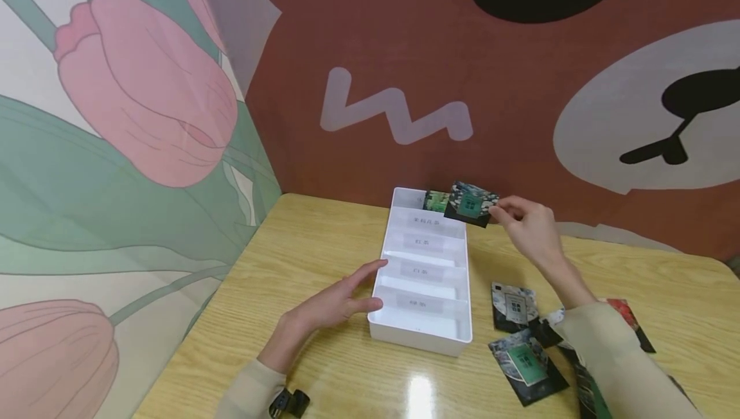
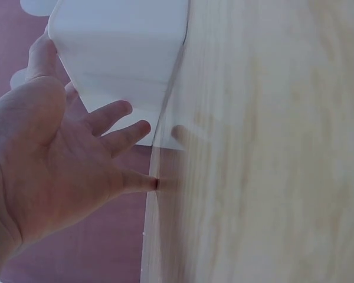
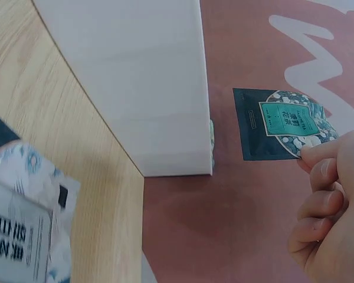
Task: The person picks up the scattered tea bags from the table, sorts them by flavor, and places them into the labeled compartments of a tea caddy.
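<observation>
My right hand (image 1: 533, 231) pinches the edge of a tea sachet (image 1: 471, 203), dark with a green label, above the far end of a white box. In the right wrist view the sachet (image 3: 285, 124) hangs just off the box's rim. The divided white box (image 1: 421, 340) has labelled compartments. A green sachet (image 1: 435, 201) sits in its farthest compartment. My left hand (image 1: 335, 297) is at the box's left side with fingers spread, thumb and a fingertip at the rim. The left wrist view shows the same hand (image 2: 65, 153) beside the box wall (image 2: 124, 59).
Several more sachets lie right of the box, among them a grey-labelled one (image 1: 514, 306), a green-labelled one (image 1: 528, 366) and a red one (image 1: 631, 322); the right forearm covers part of them. A painted wall (image 1: 370, 168) stands behind the wooden table (image 1: 324, 232).
</observation>
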A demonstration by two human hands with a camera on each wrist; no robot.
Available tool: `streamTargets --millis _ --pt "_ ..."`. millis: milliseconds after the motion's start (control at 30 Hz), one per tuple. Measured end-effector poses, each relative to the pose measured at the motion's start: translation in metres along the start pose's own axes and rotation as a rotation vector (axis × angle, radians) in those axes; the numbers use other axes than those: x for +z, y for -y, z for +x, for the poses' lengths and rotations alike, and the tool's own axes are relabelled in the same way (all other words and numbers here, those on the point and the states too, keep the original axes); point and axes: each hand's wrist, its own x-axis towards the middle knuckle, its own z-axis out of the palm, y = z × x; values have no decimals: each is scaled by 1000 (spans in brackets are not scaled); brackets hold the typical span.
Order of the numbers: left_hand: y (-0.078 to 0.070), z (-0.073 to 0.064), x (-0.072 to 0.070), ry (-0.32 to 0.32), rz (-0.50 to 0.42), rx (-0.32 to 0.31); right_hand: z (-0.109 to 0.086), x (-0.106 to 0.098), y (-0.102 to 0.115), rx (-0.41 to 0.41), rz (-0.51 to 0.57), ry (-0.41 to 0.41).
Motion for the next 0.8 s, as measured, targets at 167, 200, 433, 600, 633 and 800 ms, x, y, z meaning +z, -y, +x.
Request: streamTargets --millis 167,200,433,600,633,800 --pt "0 1 0 -1 -10 -3 7 12 4 -12 23 2" --pt "1 1 0 -1 -11 -2 9 15 4 -13 26 4" --pt "1 1 0 3 -23 -14 15 30 6 8 18 24" --pt "2 1 0 1 -12 -9 17 40 3 21 10 39" --pt "2 1 0 1 -12 -9 17 42 2 22 6 45" --pt "1 1 -1 4 -11 -16 16 49 0 44 6 89"
